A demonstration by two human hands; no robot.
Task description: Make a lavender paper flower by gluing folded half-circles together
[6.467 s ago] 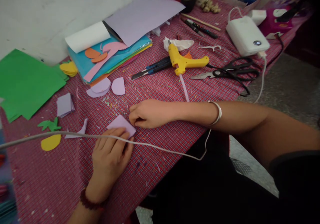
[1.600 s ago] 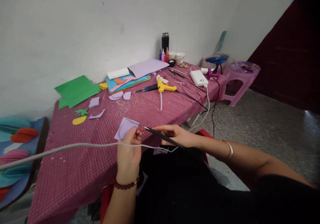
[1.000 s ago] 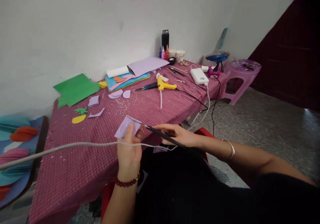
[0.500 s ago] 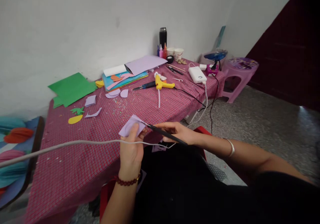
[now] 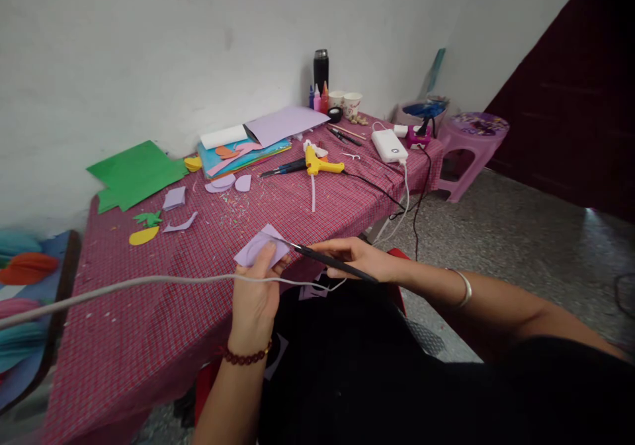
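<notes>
My left hand pinches a lilac paper piece with a curved outline on it, thumb on top, just over the table's front edge. In my right hand is a pair of black-handled scissors, its blades pointing left and lying at the paper's upper right part. Whether the blades are parted is hard to make out. A pale cable runs across the view, passing in front of my left wrist. Lilac scraps lie on my lap below the hands.
On the checked tablecloth lie a yellow glue gun, green sheets, a folded lilac paper, a yellow cutout and small paper bits. A white power bank, paper cups and a black bottle stand farther back.
The scissors' blades have moved further across the paper, toward its upper middle. Both hands keep their hold, and the whole view has shifted slightly.
</notes>
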